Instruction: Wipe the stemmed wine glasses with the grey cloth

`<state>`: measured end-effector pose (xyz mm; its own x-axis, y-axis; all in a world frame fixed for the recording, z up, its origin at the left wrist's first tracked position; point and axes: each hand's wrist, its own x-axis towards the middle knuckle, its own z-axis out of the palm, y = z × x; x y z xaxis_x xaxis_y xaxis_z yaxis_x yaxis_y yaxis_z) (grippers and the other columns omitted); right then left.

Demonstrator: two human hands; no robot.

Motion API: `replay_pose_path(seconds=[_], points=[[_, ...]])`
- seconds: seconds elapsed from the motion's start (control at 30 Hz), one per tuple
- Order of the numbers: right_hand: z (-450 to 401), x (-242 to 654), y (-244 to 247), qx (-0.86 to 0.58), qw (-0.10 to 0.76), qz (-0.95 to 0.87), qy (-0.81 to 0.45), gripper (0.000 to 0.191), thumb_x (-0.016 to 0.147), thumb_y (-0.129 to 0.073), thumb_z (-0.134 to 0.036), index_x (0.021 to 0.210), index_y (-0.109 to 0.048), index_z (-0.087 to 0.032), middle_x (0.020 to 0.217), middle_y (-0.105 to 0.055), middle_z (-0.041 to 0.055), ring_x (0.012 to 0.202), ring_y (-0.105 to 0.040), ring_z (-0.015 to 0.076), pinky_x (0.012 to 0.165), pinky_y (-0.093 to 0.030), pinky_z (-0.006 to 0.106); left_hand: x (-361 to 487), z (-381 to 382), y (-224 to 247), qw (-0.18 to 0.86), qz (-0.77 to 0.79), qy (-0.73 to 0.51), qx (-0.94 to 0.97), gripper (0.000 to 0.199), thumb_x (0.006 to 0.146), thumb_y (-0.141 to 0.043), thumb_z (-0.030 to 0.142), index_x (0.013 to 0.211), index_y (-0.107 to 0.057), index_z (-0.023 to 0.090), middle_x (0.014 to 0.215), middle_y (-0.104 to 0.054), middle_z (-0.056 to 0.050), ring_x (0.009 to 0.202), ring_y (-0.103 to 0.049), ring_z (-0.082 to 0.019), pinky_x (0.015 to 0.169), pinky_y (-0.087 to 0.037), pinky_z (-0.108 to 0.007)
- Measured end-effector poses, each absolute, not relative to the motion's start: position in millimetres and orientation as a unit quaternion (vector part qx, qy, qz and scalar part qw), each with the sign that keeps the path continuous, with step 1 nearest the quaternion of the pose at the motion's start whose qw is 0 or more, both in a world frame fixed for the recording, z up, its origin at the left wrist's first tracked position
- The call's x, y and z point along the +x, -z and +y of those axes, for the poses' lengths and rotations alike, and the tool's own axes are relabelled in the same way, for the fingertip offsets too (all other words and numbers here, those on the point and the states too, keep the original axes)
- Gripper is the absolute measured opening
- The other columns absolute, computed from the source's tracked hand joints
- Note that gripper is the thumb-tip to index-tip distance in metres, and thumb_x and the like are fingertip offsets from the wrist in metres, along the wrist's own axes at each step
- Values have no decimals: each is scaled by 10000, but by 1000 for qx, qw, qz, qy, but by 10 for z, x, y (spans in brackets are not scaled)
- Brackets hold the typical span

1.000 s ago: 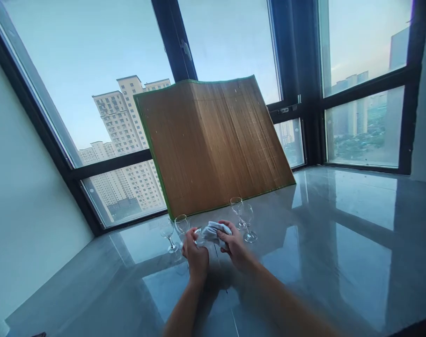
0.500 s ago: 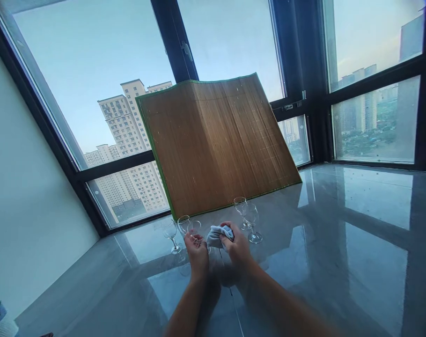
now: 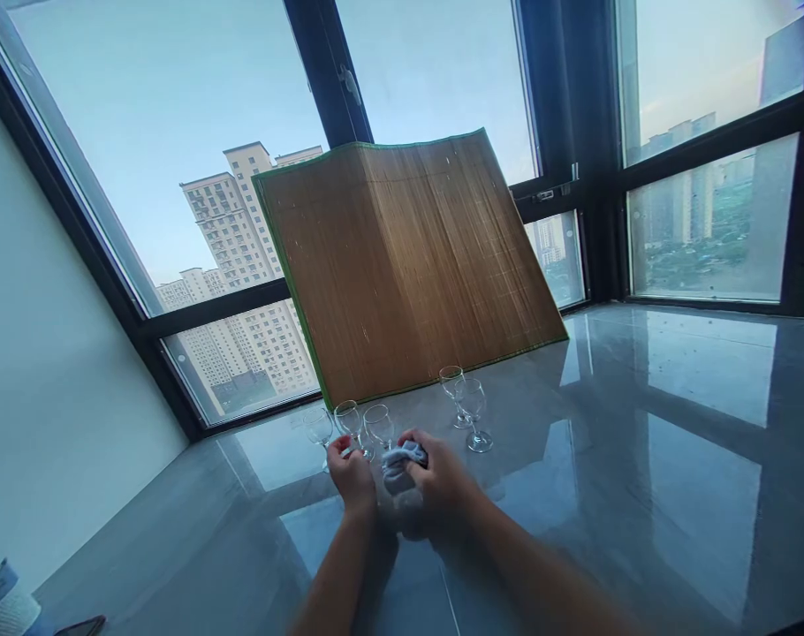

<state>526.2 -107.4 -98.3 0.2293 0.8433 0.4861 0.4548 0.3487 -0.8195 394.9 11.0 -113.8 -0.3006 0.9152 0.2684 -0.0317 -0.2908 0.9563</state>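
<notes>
My right hand [image 3: 438, 477] is closed around a bunched grey-white cloth [image 3: 402, 464], low over the floor. To its left, my left hand [image 3: 350, 477] has its fingers curled but apart, with nothing seen between them. Close by that hand stand three clear stemmed glasses: a left glass [image 3: 318, 427], its stem partly behind my fingers, a middle glass [image 3: 347, 417] and a right glass [image 3: 378, 424], whose lower part the cloth and hand hide. Two more glasses stand upright beyond my right hand, a nearer glass [image 3: 471, 399] and a farther glass [image 3: 451, 382].
A brown mat [image 3: 415, 274] with green edging leans on the window behind the glasses. Glossy grey tiles [image 3: 574, 530] cover the floor. At the lower left are a blue-and-white roll [image 3: 4, 596] and a dark flat object [image 3: 80, 627]. A pale wall [image 3: 57, 353] rises at left.
My left hand has come off the right glass of the left group and shifted left toward the left glass. My right hand has moved slightly left and down with the cloth.
</notes>
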Motion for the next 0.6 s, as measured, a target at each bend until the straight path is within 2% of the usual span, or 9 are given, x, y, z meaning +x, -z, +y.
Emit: replay_pose_path(seconds=[0.07,0.13,0.23,0.33,0.47,0.6], points=[[-1096,5228,1008,-537,496,-661,-169,365,719,-551,-149,1049,-695,-206,856,-719,12,742,-626,174,685,-442,249,3909,132,1092,388,489,-647,437,383,670,-556,69,1016,-483,214,994,-595,-35,642,-625,-125,509,-422,-231],[-1104,5201,1041,-528,436,-714,-147,464,712,-558,-139,1146,-694,-230,1002,-746,31,880,-655,205,775,-460,270,3899,152,1065,421,493,-632,425,381,701,-549,78,1035,-437,222,1021,-588,-46,608,-639,-127,455,-388,-222],[-1094,5181,1068,-518,370,-764,-104,568,752,-562,-159,1309,-630,-248,1199,-722,60,1106,-618,253,962,-441,341,3912,162,1038,470,491,-604,416,348,737,-548,101,1036,-419,222,938,-589,-17,545,-634,-126,413,-350,-210],[-1070,5160,1064,-525,320,-786,-66,543,810,-553,-218,1350,-595,-253,1248,-705,70,1219,-562,289,1078,-374,441,3924,147,999,515,480,-576,414,357,758,-571,127,1070,-429,223,827,-575,11,523,-628,-145,413,-356,-213],[-1013,5120,1070,-556,273,-783,-54,513,853,-545,-330,1360,-571,-254,1294,-682,92,1318,-504,330,1075,-377,505,3940,181,987,548,472,-550,418,338,758,-602,147,1057,-470,230,770,-596,-3,529,-630,-182,412,-361,-231],[-968,5112,1085,-604,264,-751,-41,402,868,-514,-308,1234,-639,-198,1224,-706,133,1227,-579,327,1016,-430,494,3944,262,1059,492,498,-547,458,267,773,-589,207,1030,-519,222,665,-556,34,461,-552,-143,431,-412,-250]])
